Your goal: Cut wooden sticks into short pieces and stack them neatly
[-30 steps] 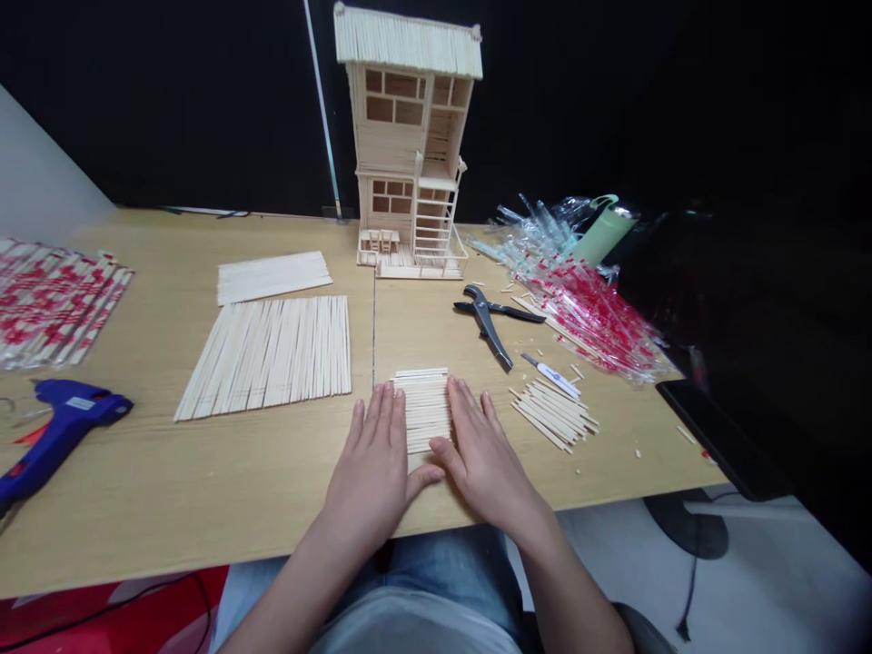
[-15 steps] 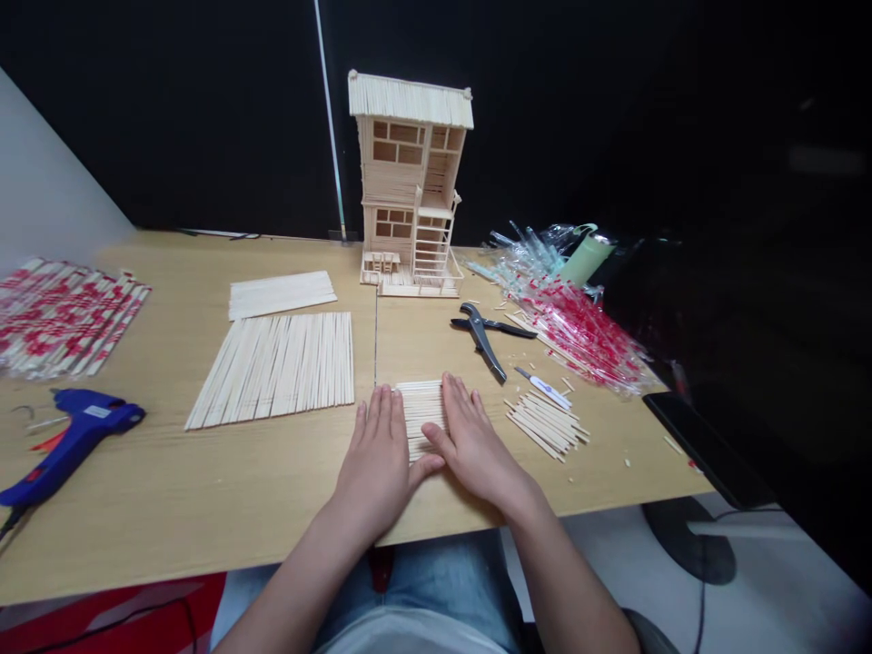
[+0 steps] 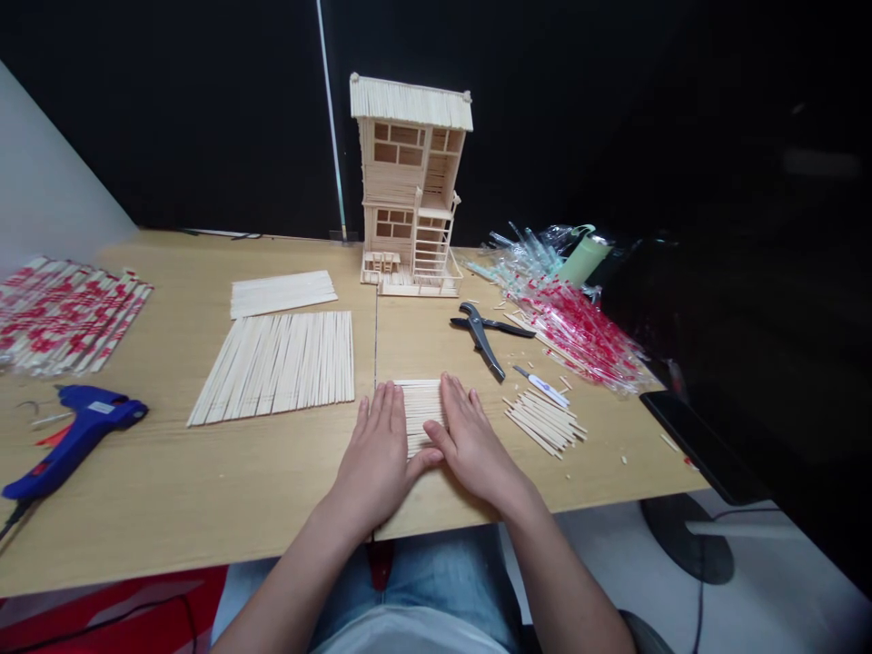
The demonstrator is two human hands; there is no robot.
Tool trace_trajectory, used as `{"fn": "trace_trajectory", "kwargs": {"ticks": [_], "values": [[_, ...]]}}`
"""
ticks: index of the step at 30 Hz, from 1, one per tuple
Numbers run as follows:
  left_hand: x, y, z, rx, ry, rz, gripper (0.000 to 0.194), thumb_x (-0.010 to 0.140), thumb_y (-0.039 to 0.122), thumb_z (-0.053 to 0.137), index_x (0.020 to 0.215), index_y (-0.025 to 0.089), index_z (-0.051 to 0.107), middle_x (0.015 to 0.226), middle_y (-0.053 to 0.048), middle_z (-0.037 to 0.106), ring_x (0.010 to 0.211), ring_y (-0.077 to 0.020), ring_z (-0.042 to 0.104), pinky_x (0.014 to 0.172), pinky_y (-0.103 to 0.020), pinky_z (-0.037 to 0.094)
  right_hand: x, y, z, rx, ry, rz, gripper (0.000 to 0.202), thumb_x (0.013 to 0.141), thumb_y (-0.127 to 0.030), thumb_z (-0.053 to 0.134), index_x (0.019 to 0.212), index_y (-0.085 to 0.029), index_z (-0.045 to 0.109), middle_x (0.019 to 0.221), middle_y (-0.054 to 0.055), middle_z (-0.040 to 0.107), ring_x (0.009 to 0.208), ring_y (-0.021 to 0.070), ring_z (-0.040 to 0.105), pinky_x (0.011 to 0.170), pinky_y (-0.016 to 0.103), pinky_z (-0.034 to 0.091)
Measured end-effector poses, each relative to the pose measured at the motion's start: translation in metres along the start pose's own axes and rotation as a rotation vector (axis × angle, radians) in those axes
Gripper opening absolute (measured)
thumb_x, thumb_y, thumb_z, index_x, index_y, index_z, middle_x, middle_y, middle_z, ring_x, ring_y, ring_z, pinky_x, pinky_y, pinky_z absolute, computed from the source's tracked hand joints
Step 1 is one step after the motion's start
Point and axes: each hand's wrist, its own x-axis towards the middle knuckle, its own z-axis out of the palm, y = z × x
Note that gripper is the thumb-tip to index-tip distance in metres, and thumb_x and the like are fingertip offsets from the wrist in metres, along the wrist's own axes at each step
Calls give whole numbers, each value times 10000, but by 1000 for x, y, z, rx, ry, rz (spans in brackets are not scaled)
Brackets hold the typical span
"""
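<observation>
A small panel of pale wooden sticks (image 3: 422, 409), laid side by side, lies flat on the table near its front edge. My left hand (image 3: 378, 450) rests flat against the panel's left side, its thumb across the near edge. On the opposite side my right hand (image 3: 471, 443) lies flat along the edge, with its thumb over the sticks. Both hands have their fingers stretched out, and the thumbs nearly meet. A loose pile of cut sticks (image 3: 545, 422) is to the right of my right hand, beside a small white-handled blade (image 3: 545, 389).
A wooden stick house (image 3: 412, 182) stands at the back. Larger stick panels (image 3: 279, 363) and a blue glue gun (image 3: 88, 427) lie left on the table (image 3: 238, 509). Pliers (image 3: 480, 341), wrapped red packets (image 3: 579, 327) and a dark phone-like slab (image 3: 701, 445) are at the right.
</observation>
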Motion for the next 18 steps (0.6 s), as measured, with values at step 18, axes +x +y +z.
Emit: {"fn": "trace_trajectory", "kwargs": {"ticks": [18], "values": [[-13, 2, -2, 57, 30, 10, 976, 911, 625, 496, 1568, 50, 60, 1571, -279, 310, 1500, -359, 227, 1194, -595, 238, -12, 1, 2, -104, 33, -13, 809, 1020, -603, 248, 1586, -39, 118, 1631, 180, 172, 1531, 247, 127, 1253, 507, 120]]}}
